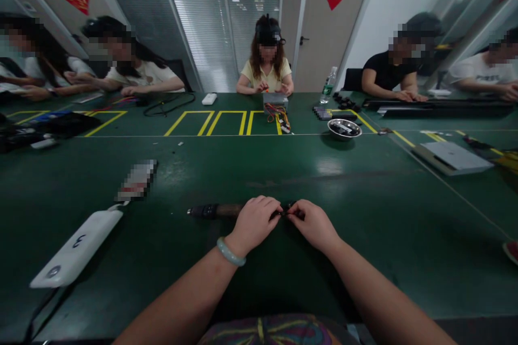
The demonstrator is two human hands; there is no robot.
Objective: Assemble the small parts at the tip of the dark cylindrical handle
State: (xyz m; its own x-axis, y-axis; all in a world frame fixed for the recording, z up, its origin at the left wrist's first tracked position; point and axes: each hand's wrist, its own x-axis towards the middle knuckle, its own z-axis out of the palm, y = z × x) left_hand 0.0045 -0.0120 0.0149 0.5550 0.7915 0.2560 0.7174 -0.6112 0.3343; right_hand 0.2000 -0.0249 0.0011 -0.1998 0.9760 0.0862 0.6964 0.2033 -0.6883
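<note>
A long dark rod-shaped tool (229,211) lies crosswise in front of me, with a ribbed black collar and a small metal tip at its left end. My left hand (259,222), with a pale green bangle on the wrist, is closed over its right part. The fingertips of my right hand (311,222) pinch together at a small dark piece by the tool's right end. That piece is mostly covered by my fingers, so its kind cannot be made out. My two hands are close together, thumbs almost meeting.
A white power bank (79,250) and a phone (137,179) joined by a cable lie left. Further back are a metal bowl (343,128) with dark parts, a water bottle (328,86) and a flat silver box (455,156). Several people work around the green table (170,275).
</note>
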